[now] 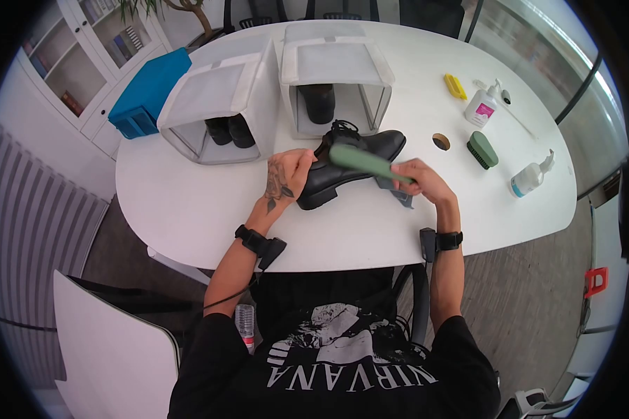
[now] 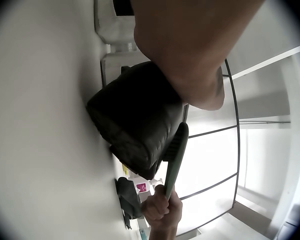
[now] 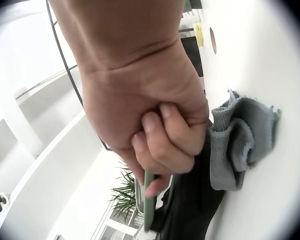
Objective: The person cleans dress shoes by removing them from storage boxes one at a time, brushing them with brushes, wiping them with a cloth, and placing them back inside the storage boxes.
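Note:
A black leather lace-up shoe [image 1: 381, 145] lies on its side on the table, toe toward the right and heel toward the person. My left hand [image 1: 288, 174] grips it at the ankle opening, with most of the fingers hidden behind the leather. In my right hand [image 1: 424, 179] is a long green-handled shoe brush [image 1: 360, 160], fingers curled round the handle. The brush, blurred in the head view, crosses over the shoe's side. Its dark bristles [image 2: 174, 148] face the leather in the left wrist view. A crumpled grey-blue cloth [image 3: 245, 135] lies beside the shoe, below the right hand.
Two white shoe boxes [image 1: 217, 91] [image 1: 339, 59] with dark footwear inside stand at the back, beside a blue case [image 1: 150, 91]. To the right are a green brush [image 1: 482, 150], two pump bottles [image 1: 481, 106] [image 1: 529, 178], a yellow item [image 1: 456, 86] and a round table hole [image 1: 441, 142].

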A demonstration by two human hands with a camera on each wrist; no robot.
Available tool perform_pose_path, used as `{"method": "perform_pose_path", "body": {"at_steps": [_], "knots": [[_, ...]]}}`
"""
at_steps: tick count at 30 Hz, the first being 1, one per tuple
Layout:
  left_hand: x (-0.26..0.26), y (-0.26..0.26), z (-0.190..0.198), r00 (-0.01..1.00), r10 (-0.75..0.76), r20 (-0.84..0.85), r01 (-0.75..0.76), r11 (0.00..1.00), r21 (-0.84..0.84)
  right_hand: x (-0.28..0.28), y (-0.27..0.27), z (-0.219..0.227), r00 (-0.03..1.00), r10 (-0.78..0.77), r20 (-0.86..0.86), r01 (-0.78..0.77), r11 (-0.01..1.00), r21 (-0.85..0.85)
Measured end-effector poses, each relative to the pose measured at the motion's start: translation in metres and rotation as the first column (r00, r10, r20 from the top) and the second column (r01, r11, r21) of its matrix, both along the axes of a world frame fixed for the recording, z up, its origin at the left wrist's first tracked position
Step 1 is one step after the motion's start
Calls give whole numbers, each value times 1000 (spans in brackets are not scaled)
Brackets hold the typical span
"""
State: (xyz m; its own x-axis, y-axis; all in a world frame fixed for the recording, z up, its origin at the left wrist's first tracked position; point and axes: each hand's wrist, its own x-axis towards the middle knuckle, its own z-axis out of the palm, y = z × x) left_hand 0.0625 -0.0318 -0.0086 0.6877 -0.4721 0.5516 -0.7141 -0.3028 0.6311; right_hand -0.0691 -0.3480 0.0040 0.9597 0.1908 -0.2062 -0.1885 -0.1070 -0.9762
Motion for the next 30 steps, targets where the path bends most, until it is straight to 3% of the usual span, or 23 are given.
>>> {"method": "perform_pose_path", "body": {"at_steps": [1, 2, 4, 8, 10, 11, 14, 20, 21, 22, 23, 24, 25, 27, 28, 30], "knots": [[0, 1, -2, 1000, -2, -3, 2, 1000, 3, -1, 2, -1, 992, -114, 52, 112, 993, 45], [2, 1, -5, 1000, -20, -7, 20, 999, -28, -3, 1, -2, 992, -117, 49, 115, 992, 46], [6, 1, -9, 999, -38, -4, 38, 997, -64, -5, -1, -1, 995, -76, -60, 74, 997, -34], [12, 3, -11, 996, -59, 68, 63, 997, -54, -2, -1, -3, 999, 47, -15, -48, 994, -102], [10, 2, -13, 995, -54, 83, 58, 997, -47, 2, 2, -4, 971, -233, 56, 229, 971, 71], [10, 2, -13, 997, -41, 62, 42, 999, -23, -2, 2, -4, 970, -235, 59, 231, 971, 67], [12, 2, -13, 998, -23, 53, 23, 1000, 3, -5, 0, -3, 993, 75, -88, -74, 997, 13], [18, 3, -21, 997, -42, 66, 41, 999, 17, -2, 7, -6, 987, -145, -69, 150, 986, 72], [20, 3, -21, 995, -54, 89, 53, 998, 13, -3, 5, -5, 988, -143, -66, 147, 987, 67], [21, 3, -19, 995, -49, 92, 49, 999, 9, -5, 3, -4, 997, 9, -76, -7, 1000, 25], [21, 5, -17, 995, -98, 1, 98, 995, -34, -5, 3, -4, 983, 161, -93, -163, 987, -13], [21, 6, -15, 985, -150, -89, 143, 986, -81, -4, 5, -4, 982, 166, -92, -168, 986, -14], [24, 8, -15, 985, -146, -88, 139, 987, -82, -2, 8, -3, 996, 66, -59, -63, 997, 42], [32, 10, -20, 940, -197, -278, 172, 979, -113, -3, 13, -2, 989, -146, -14, 147, 976, 162], [33, 9, -22, 942, -195, -275, 168, 979, -118, -5, 15, 0, 990, -142, -12, 142, 977, 157], [37, 10, -27, 861, -246, -446, 177, 965, -192, -7, 20, 3, 989, 95, -116, -95, 995, 2]]}}
